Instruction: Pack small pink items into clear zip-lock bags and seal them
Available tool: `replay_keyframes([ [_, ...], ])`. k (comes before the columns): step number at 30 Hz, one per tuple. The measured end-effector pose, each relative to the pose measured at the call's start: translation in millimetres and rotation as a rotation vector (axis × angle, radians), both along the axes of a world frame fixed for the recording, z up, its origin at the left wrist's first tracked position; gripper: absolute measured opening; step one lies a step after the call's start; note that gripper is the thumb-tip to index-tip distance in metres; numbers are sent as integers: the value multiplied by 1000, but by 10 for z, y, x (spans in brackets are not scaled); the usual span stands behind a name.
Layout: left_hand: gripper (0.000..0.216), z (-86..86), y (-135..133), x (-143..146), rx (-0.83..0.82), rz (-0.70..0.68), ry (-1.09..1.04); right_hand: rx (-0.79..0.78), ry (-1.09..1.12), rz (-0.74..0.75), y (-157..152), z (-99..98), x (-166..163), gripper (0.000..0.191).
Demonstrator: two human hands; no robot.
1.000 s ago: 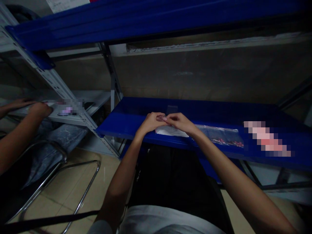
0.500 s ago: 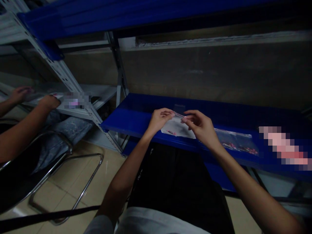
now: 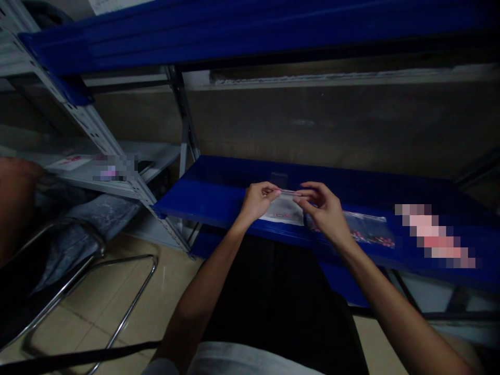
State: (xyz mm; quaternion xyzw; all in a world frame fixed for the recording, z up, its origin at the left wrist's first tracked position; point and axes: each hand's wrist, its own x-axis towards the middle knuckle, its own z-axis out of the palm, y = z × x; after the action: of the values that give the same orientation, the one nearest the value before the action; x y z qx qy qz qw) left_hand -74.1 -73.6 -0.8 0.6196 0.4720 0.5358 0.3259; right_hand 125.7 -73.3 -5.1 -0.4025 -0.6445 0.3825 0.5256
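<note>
My left hand (image 3: 255, 202) pinches the upper left corner of a clear plastic zip bag (image 3: 288, 207) above the blue shelf. At the bag's top right, my right hand (image 3: 323, 208) has its thumb and fingers closed on the top edge, which is drawn straight between both hands. A small pink and dark item (image 3: 280, 215) shows low in the bag; its kind is too small to tell. Right of my right hand lie filled clear bags (image 3: 369, 230) with small pink pieces. Flat behind my hands is another small clear bag (image 3: 278, 180).
The blue shelf (image 3: 219, 179) has a grey metal post (image 3: 105, 133) at its left and an upper blue beam (image 3: 250, 34) above. A blurred-out pink thing (image 3: 433, 234) lies to the right. At far left are another person's arm (image 3: 13, 208) and a chrome-framed chair (image 3: 130, 297).
The view has shifted slightly. My right fingers have closed nearer the bag's top edge, and the bag hangs straighter. The other person's hands have moved off the grey shelf.
</note>
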Motion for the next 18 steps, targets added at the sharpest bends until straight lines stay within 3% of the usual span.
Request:
replay_keyframes([
  [2,8,-5,1,12,23,-4,-30,-46,35,9,-9,1,-21,59],
  [6,13,-8,0,38,51,-97,-96,-81,-34,19,-90,90,-45,37],
  [11,20,-33,-2,74,21,-250,-162,-53,-50,3,-164,179,-49,30],
  [18,10,-34,-25,117,44,-134,-48,-47,-147,77,-126,202,-18,33],
])
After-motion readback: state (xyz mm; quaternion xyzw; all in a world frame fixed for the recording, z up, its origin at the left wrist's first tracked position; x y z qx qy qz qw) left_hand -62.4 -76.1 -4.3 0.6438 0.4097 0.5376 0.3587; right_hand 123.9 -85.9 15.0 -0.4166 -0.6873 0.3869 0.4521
